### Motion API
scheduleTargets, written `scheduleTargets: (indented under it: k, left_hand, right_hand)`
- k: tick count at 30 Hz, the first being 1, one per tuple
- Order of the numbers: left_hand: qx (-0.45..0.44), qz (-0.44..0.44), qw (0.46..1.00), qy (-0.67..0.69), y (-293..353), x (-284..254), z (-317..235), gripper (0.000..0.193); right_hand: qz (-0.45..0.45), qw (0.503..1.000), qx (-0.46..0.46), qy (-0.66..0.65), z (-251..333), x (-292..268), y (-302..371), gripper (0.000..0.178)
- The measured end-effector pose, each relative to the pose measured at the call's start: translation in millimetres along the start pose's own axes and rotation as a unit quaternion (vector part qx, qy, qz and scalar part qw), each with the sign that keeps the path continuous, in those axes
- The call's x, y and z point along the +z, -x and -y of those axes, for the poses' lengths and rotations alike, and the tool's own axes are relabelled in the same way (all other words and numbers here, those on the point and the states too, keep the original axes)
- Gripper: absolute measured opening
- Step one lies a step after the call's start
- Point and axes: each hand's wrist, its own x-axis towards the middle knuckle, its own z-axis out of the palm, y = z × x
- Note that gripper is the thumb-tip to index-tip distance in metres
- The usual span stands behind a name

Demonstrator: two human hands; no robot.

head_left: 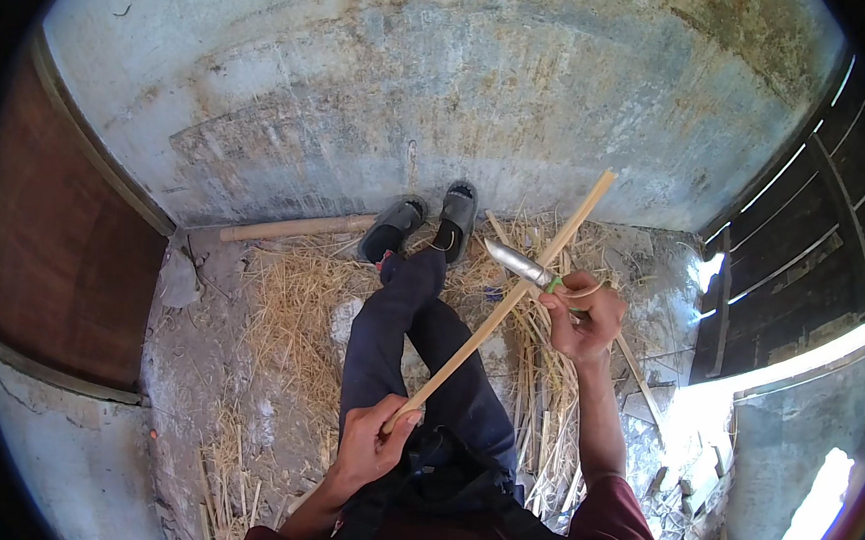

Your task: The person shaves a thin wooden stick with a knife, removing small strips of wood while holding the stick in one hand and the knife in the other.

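My left hand (370,449) is closed round the near end of a long, pale strip of split bamboo or wood (473,342). The strip slants up and to the right across my legs, its far end free. In my right hand (590,321) is a knife (518,263) with a short, broad metal blade, gripped at the handle, where some green shows. The blade points left and lies across the strip, past its middle. A thin pale curl sticks out by my right fingers; whether it is a shaving or a cord I cannot tell.
Straw-like shavings (297,306) cover much of the dirt floor. Thin strips (644,382) lie right of my legs. A round pole (301,227) rests along the foot of the stained wall (413,101). Brown panelling (68,238) stands left, dark boards (791,242) right.
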Motion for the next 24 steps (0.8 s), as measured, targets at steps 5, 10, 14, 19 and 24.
scheduleTargets:
  k: [5, 10, 14, 19, 24]
  left_hand:
    - [-0.015, 0.012, 1.000, -0.022, 13.9, -7.2, 17.0, 0.018]
    - [-0.046, 0.009, 0.997, -0.057, 22.2, -23.1, 32.1, 0.016]
    - [-0.065, -0.031, 0.991, -0.114, 7.9, -25.6, 39.2, 0.018]
    - [-0.056, -0.015, 0.985, -0.161, -0.2, -31.7, 42.2, 0.018]
    - [-0.021, -0.021, 0.991, -0.131, -15.4, -18.2, 35.7, 0.020]
  right_hand:
    - [-0.094, 0.993, 0.068, 0.025, -53.2, -12.9, 2.2, 0.027]
    - [-0.126, 0.936, 0.327, 0.032, -125.0, -37.2, 15.3, 0.026]
    - [0.181, 0.875, 0.360, 0.269, -172.2, -76.8, 89.1, 0.024]
    - [0.393, 0.789, 0.419, 0.218, -152.0, -78.5, 130.5, 0.029]
    - [0.143, 0.856, 0.491, 0.066, -76.4, -33.9, 95.3, 0.038]
